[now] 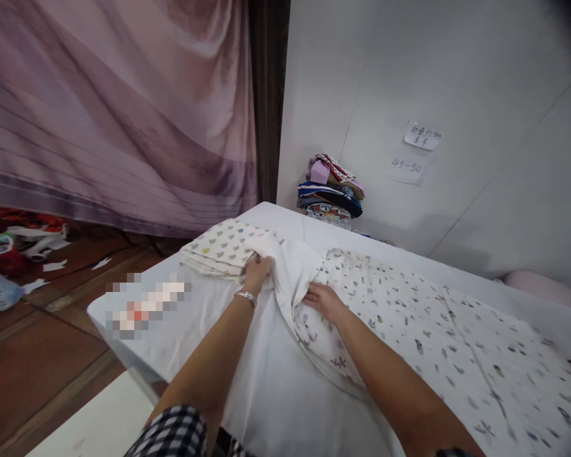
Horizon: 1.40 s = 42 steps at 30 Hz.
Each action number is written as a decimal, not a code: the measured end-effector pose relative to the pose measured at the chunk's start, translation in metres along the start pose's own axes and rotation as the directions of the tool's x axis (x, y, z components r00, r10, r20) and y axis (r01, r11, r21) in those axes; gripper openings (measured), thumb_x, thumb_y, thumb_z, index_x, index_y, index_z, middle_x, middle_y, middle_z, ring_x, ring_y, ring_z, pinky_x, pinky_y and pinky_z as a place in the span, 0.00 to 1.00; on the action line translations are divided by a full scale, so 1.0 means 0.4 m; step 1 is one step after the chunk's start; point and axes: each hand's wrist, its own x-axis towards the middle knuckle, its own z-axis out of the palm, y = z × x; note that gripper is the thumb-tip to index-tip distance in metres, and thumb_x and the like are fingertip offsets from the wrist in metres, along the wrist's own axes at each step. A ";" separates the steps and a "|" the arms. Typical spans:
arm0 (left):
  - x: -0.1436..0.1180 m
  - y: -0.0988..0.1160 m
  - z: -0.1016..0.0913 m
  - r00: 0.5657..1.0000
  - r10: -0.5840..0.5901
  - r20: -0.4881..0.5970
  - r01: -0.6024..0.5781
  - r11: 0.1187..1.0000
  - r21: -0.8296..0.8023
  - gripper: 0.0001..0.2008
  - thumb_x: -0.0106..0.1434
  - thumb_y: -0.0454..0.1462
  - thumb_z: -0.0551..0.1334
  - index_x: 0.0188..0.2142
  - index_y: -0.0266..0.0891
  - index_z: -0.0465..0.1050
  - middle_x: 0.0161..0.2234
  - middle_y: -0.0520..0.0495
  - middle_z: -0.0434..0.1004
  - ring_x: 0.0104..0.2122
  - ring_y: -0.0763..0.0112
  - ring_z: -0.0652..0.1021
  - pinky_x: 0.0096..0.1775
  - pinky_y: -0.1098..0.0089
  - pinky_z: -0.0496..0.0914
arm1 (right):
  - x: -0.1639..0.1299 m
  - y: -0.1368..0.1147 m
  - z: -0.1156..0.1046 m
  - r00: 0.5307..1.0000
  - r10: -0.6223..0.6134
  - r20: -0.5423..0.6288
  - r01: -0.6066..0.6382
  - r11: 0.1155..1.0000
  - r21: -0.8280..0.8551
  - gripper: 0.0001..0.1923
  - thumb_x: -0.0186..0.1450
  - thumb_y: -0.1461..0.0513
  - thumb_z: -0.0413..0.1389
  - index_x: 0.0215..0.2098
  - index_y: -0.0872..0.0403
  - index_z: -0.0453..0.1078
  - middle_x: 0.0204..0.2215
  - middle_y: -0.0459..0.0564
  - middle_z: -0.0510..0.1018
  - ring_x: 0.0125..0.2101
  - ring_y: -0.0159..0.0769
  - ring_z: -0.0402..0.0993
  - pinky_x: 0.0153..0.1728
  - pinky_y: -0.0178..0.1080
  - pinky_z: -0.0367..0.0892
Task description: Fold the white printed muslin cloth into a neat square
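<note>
A long white cloth with a small plant-like print [409,317] is spread across the right of the table. Its left end is bunched and turned over, showing a plain white side. My left hand [257,271], with a bracelet at the wrist, is closed on the white bunched part, right beside a folded cloth with grey motifs [221,244]. My right hand [324,301] has its fingers closed on the turned edge of the printed cloth; the thumb is partly hidden. Both forearms reach in from the near side.
The white-covered table [157,355] has a corner at left, where a blurred-out item [147,308] lies. Folded clothes [330,190] are stacked beyond the far edge, by the grey wall with paper notes [409,165]. A pink curtain [124,114] hangs at left. A white surface [95,419] stands near front left.
</note>
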 end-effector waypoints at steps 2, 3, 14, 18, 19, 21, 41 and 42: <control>0.024 0.008 0.017 0.999 -0.050 -0.010 0.050 0.999 -0.014 0.12 0.52 0.38 0.64 0.35 0.36 0.70 0.33 0.43 0.74 0.28 0.69 0.73 0.30 0.68 0.69 | 0.040 -0.008 0.014 0.999 0.016 -0.036 -0.012 0.992 0.123 0.01 0.58 0.66 0.56 0.30 0.57 0.70 0.24 0.47 0.77 0.25 0.31 0.74 0.34 0.35 0.71; 0.034 0.012 0.024 0.998 -0.065 -0.022 0.065 0.998 -0.027 0.12 0.53 0.39 0.64 0.36 0.36 0.70 0.32 0.45 0.74 0.27 0.71 0.73 0.29 0.70 0.69 | 0.058 -0.011 0.020 0.996 0.027 -0.079 -0.013 0.986 0.168 0.02 0.59 0.65 0.55 0.29 0.56 0.68 0.22 0.46 0.75 0.23 0.31 0.73 0.33 0.35 0.71; -0.017 0.135 0.034 0.991 0.129 0.039 -0.123 0.985 -0.124 0.19 0.47 0.34 0.67 0.41 0.38 0.72 0.36 0.44 0.78 0.39 0.62 0.76 0.42 0.65 0.71 | 0.021 -0.124 0.126 0.914 -0.404 0.032 0.405 0.910 -0.090 0.15 0.53 0.58 0.59 0.38 0.52 0.68 0.24 0.41 0.75 0.26 0.34 0.71 0.30 0.35 0.68; -0.193 0.120 -0.054 0.892 0.419 0.170 -0.427 0.904 0.012 0.23 0.50 0.35 0.64 0.48 0.38 0.70 0.46 0.44 0.76 0.46 0.60 0.74 0.49 0.62 0.68 | -0.163 -0.075 0.095 0.811 -0.453 0.371 0.585 0.607 -0.538 0.08 0.57 0.57 0.58 0.28 0.54 0.69 0.20 0.41 0.70 0.23 0.30 0.64 0.26 0.33 0.63; -0.245 0.099 -0.079 0.903 0.384 0.194 -0.397 0.917 0.032 0.23 0.50 0.35 0.64 0.48 0.38 0.69 0.47 0.44 0.75 0.46 0.60 0.74 0.49 0.61 0.68 | -0.208 -0.045 0.078 0.814 -0.405 0.416 0.580 0.541 -0.609 0.08 0.58 0.57 0.57 0.26 0.53 0.69 0.19 0.41 0.68 0.21 0.29 0.63 0.25 0.33 0.62; -0.348 0.042 -0.124 0.918 0.274 0.285 -0.291 0.957 0.017 0.26 0.51 0.36 0.64 0.52 0.38 0.66 0.50 0.43 0.73 0.48 0.59 0.73 0.49 0.61 0.67 | -0.283 0.022 0.046 0.849 -0.248 0.467 0.524 0.511 -0.681 0.09 0.59 0.57 0.56 0.26 0.53 0.71 0.19 0.42 0.70 0.22 0.33 0.65 0.26 0.36 0.65; -0.477 -0.025 -0.215 0.992 -0.038 0.124 0.099 0.841 -0.532 0.25 0.58 0.43 0.60 0.55 0.46 0.65 0.43 0.48 0.76 0.43 0.66 0.76 0.44 0.69 0.71 | -0.304 0.004 -0.012 0.811 -0.542 -0.222 0.366 0.765 -0.529 0.21 0.62 0.51 0.52 0.43 0.58 0.72 0.37 0.58 0.79 0.38 0.47 0.76 0.39 0.44 0.71; -0.488 -0.009 -0.218 0.993 0.034 0.116 0.030 0.862 -0.506 0.28 0.56 0.41 0.62 0.57 0.47 0.62 0.42 0.49 0.76 0.42 0.68 0.76 0.43 0.70 0.70 | -0.316 -0.008 0.001 0.784 -0.610 -0.112 0.400 0.635 -0.661 0.20 0.63 0.51 0.52 0.41 0.58 0.73 0.33 0.58 0.79 0.37 0.47 0.76 0.40 0.44 0.70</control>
